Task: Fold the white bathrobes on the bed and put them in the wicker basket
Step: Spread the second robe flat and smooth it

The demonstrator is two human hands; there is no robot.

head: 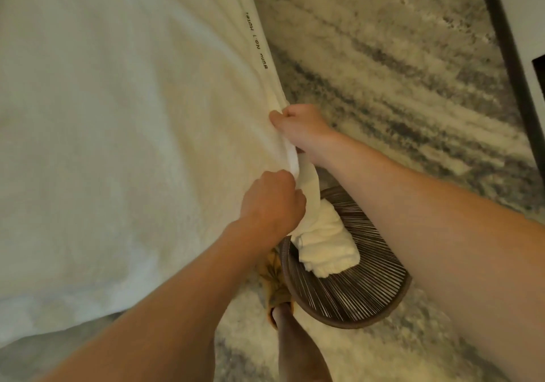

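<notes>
A large white bathrobe (124,133) hangs spread across the left of the view, with dark lettering along its right hem. My right hand (298,129) grips the robe's right edge. Just below it, my left hand (272,201) grips the same edge, and a strip of white cloth trails down between the two hands. Under my hands stands the round dark wicker basket (362,302), partly hidden by my right forearm. A folded white bathrobe (326,246) lies inside it, against its left wall.
A mottled grey and cream carpet (398,71) covers the floor. My foot in a patterned yellow slipper (275,284) stands just left of the basket. A dark furniture edge (507,57) runs down the right side.
</notes>
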